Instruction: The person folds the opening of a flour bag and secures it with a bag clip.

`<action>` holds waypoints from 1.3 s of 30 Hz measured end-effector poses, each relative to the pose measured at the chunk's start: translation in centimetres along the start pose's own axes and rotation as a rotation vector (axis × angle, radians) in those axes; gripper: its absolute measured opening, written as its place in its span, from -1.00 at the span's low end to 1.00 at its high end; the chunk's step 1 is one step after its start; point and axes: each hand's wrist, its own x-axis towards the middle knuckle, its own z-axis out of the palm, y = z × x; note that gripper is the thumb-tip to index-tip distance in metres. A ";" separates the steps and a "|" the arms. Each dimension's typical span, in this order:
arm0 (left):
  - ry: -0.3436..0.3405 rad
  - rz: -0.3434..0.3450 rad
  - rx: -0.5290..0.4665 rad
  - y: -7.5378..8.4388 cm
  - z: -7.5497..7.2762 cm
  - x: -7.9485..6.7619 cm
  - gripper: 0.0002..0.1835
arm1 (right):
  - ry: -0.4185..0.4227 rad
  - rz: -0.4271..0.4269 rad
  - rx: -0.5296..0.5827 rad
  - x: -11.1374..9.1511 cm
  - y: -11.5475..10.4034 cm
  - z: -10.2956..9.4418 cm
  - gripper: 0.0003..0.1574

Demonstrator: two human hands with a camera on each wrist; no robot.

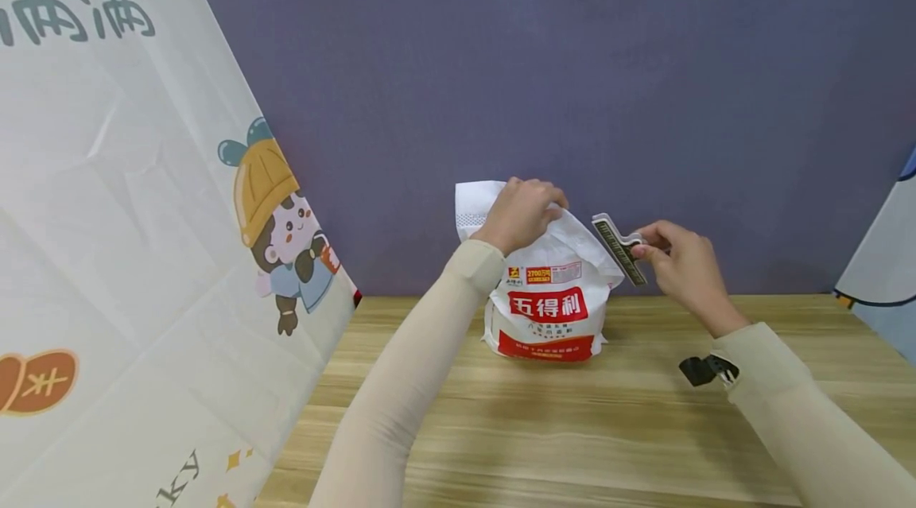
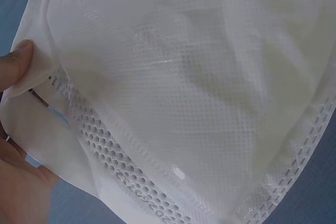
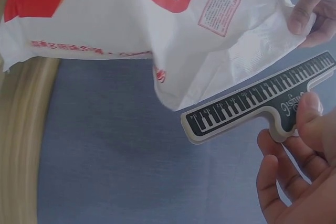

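A white bag [image 1: 547, 293] with red labels and printed characters stands on the wooden table. Its folded top is pinched by my left hand [image 1: 522, 214], thumb on one side and fingers on the other, as the left wrist view of the bag's perforated edge [image 2: 118, 156] also shows. My right hand [image 1: 683, 265] holds a long clip [image 1: 619, 250] just right of the bag's top. In the right wrist view the clip [image 3: 257, 98] bears a piano-key pattern, and thumb and fingers pinch its handle. The clip lies alongside the bag's edge; whether they touch I cannot tell.
The wooden table [image 1: 572, 428] runs up to a blue-grey backdrop [image 1: 608, 79] behind the bag. To the left is a white sheet [image 1: 143, 254] with cartoon prints. A black strap end [image 1: 704, 370] sticks out from the right sleeve.
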 end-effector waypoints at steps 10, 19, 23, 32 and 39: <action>0.004 0.004 -0.012 -0.1 -0.1 -0.2 -0.78 | 0.031 0.026 0.000 1.4 -1.3 0.4 -0.85; 0.002 0.005 -0.004 -0.2 -0.1 -0.1 -0.78 | 0.066 0.011 0.016 2.5 -1.5 1.1 -0.86; -0.004 -0.007 -0.011 -0.1 0.0 -0.1 -0.79 | 0.054 0.018 0.020 2.8 -1.6 1.2 -0.86; 0.005 -0.011 -0.020 0.0 -0.1 -0.2 -0.79 | 0.054 0.000 0.009 3.3 -1.6 1.7 -0.88; 0.026 -0.007 -0.034 0.0 -0.1 -0.1 -0.80 | 0.033 -0.006 0.018 3.6 -1.5 2.0 -0.84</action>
